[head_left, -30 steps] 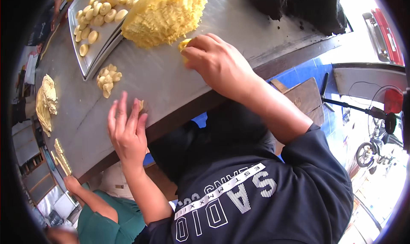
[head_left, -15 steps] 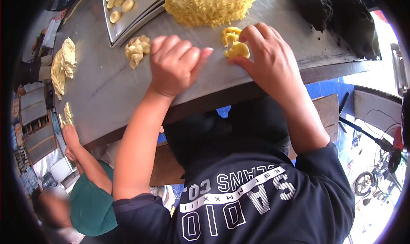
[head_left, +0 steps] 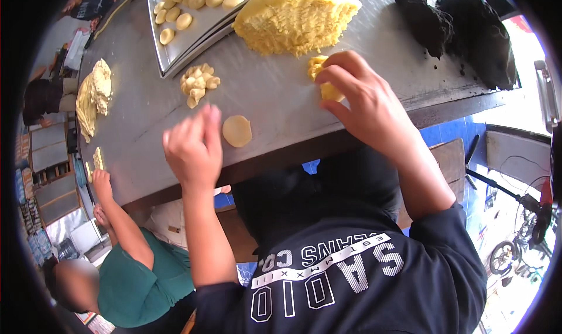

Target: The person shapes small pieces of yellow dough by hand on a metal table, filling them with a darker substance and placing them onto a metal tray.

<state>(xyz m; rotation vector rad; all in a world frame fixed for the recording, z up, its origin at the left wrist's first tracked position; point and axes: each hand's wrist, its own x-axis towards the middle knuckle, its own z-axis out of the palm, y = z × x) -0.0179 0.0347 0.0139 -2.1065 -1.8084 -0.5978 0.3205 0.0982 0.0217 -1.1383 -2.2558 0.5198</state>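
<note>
Below the yellow mound [head_left: 298,21], the right hand [head_left: 364,97] pinches a lump [head_left: 332,92]; squeezing could crumble it. Below the mound's left, a dough disc [head_left: 237,131] lies beside the left hand [head_left: 194,142], grip too blurred to tell.

Left hand [head_left: 192,150] blurred; tray [head_left: 175,48] cut off at top

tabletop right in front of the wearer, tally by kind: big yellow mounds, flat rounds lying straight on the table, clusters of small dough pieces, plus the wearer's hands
yellow mound: 1
flat dough round: 1
dough cluster: 1
left hand and right hand: 2
total: 5
</note>
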